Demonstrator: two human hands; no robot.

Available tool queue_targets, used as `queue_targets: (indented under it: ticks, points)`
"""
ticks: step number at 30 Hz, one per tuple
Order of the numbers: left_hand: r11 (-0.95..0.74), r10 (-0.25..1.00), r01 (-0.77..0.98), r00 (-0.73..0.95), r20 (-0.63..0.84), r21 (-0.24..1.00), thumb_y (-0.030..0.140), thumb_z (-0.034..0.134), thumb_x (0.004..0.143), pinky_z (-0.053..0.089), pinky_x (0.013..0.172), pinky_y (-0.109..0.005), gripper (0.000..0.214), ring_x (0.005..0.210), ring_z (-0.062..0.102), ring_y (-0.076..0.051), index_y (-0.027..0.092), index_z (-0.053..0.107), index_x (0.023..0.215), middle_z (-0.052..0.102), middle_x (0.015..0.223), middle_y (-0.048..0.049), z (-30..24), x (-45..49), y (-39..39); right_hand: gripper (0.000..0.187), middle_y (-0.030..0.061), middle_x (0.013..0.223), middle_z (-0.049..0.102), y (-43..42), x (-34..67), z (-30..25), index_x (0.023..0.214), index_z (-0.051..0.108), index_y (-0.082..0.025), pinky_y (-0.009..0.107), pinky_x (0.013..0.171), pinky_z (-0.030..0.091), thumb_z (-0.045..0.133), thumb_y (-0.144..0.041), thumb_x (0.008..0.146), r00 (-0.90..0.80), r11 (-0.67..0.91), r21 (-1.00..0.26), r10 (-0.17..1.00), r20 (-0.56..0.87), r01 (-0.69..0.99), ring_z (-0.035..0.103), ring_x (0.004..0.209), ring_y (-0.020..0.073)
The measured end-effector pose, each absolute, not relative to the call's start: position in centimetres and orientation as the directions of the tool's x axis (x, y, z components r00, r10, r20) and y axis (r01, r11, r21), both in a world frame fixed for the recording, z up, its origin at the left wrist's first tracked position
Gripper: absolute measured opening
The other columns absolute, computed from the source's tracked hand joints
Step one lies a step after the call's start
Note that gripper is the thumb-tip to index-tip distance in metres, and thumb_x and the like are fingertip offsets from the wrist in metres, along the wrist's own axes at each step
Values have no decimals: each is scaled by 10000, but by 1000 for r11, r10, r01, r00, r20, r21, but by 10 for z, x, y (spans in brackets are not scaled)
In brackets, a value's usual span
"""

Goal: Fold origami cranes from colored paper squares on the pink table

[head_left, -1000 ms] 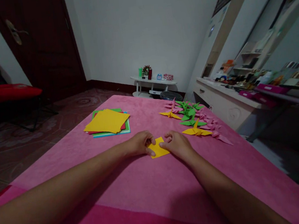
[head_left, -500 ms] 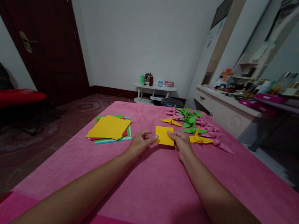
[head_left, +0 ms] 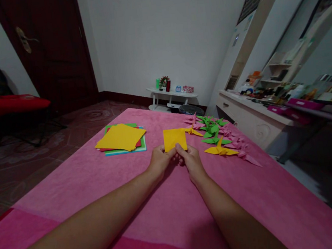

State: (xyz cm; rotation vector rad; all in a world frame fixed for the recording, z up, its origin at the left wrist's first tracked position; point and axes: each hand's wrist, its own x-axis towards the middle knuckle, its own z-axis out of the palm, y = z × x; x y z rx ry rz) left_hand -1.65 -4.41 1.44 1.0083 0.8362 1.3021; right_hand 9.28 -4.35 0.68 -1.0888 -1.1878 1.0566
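Between my two hands is a yellow paper square, smaller than the sheets in the stack and held up over the pink cloth. My left hand pinches its lower left edge, thumb in front. At the lower edge, right of the middle, my right hand grips it with the thumb on the face. The thumbs nearly meet, and the fingers behind the paper are mostly hidden. Close to the right hand lie a yellow paper crane and several green paper cranes.
On the left lies a stack of coloured paper, yellow on top. Pink paper cranes line the right side of the pink-covered table. Farther off stand a white shelf, a cluttered dressing table and a red-draped chair.
The yellow square has moved slightly left and up and is turned more upright. My left hand has closed on its lower edge, and my right hand has shifted from its right side to the bottom.
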Motion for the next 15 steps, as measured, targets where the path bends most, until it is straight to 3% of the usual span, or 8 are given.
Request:
queue_targets:
  ticks: [7, 12, 15]
  points:
    - [-50, 986, -195, 145, 79, 980, 417, 704, 634, 260, 380, -195, 337, 372, 394, -53, 125, 555, 557, 505, 451, 28, 18, -21, -47, 396, -74, 432, 437, -42, 97, 4, 585, 507, -159, 178, 352, 228, 678, -509, 657, 122, 155, -969, 984, 133, -192, 335, 351, 37]
    - [-64, 997, -203, -64, 51, 977, 334, 688, 624, 189, 362, -177, 348, 345, 306, -29, 141, 457, 450, 407, 370, 57, 12, -51, -26, 404, -82, 457, 445, -36, 130, 11, 605, 466, -177, 171, 356, 243, 736, -477, 597, 345, 217, -917, 934, 95, -335, 351, 368, 35]
    - [-42, 992, -266, -130, 8, 963, 357, 641, 657, 208, 366, -166, 310, 355, 325, -31, 148, 460, 517, 418, 405, 64, 12, -63, -17, 412, -87, 456, 441, -36, 142, 14, 599, 455, -183, 176, 373, 287, 764, -454, 570, 321, 226, -892, 942, 98, -392, 371, 380, 41]
